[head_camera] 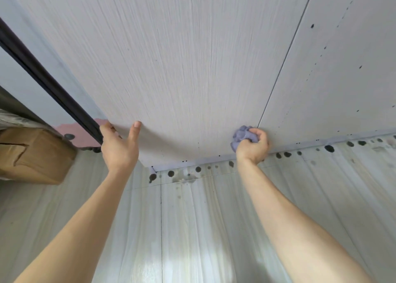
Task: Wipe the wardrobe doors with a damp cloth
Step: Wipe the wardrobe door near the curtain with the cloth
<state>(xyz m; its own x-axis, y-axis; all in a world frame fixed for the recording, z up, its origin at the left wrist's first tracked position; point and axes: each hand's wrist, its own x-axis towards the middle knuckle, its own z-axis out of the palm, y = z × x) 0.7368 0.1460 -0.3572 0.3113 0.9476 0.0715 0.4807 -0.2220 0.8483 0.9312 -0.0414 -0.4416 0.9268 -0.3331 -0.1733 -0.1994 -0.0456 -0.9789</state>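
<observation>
A pale wood-grain wardrobe door [171, 68] fills the upper middle of the head view. A second door [332, 79] lies to its right, past a thin dark gap. My left hand [119, 145] grips the left door's lower left edge, fingers behind it and thumb on the front. My right hand [252, 143] presses a bunched lilac-grey cloth [242, 136] against the left door's bottom right corner, close to the gap. Small dark specks dot the right door.
A grey tiled floor [192, 229] with dark wet spots [329, 148] runs along the door bottoms. A brown cardboard box [32, 156] stands at the left. A dark frame rail [49, 83] slants beside the left door, with a pink patch [70, 130] near its foot.
</observation>
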